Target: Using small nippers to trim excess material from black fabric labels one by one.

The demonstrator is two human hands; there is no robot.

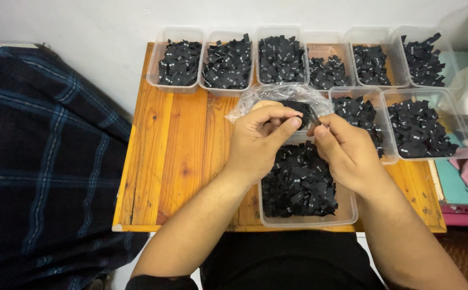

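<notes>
Nine tubs (307,219) of black tags on table (175,156), one clear bag (255,99). Both hands raised above nearest tub, wrists bent inward. Left hand (258,140) curled, thumb and forefinger pinching bag. Right hand (346,153) closed, fingertips nipping one tag (313,115) just beside left thumb.

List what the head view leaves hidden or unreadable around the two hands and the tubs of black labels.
- Head view: black piece pinched by the left hand and right hand, mostly covered by fingers.
- Clear bag contents, blurred by glare.
- Near tub, far end behind both hands.
- White marks on the labels, too small.
</notes>
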